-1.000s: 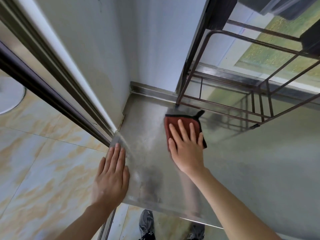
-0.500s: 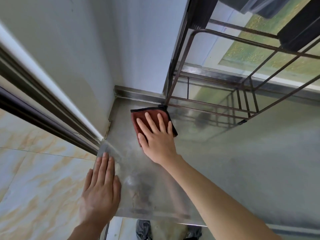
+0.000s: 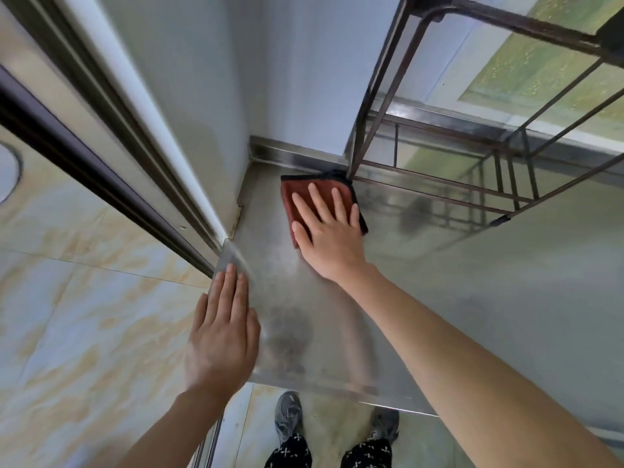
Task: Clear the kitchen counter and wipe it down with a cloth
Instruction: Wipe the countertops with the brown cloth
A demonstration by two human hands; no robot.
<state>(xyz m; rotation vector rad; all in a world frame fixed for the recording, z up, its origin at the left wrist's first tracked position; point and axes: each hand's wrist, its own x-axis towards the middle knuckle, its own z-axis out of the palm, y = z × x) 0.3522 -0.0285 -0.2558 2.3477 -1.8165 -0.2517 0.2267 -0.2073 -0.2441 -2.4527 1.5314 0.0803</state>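
A folded red cloth with a dark edge (image 3: 299,190) lies flat on the stainless steel counter (image 3: 456,298), close to the back left corner by the wall. My right hand (image 3: 326,231) presses down on the cloth with straight, spread fingers. My left hand (image 3: 223,336) rests flat on the counter's left edge, fingers straight and together, holding nothing. The cloth's far corner touches the foot of a metal rack.
A dark metal wire rack (image 3: 439,184) stands on the counter at the back, right of the cloth. A white wall (image 3: 287,79) and a sliding door frame (image 3: 111,157) bound the left side. The tiled floor (image 3: 84,315) and my shoes (image 3: 288,420) show below.
My right hand slid the cloth to the left and then back toward the rear corner, up against the rack's foot. My left hand stayed flat on the counter's left edge.
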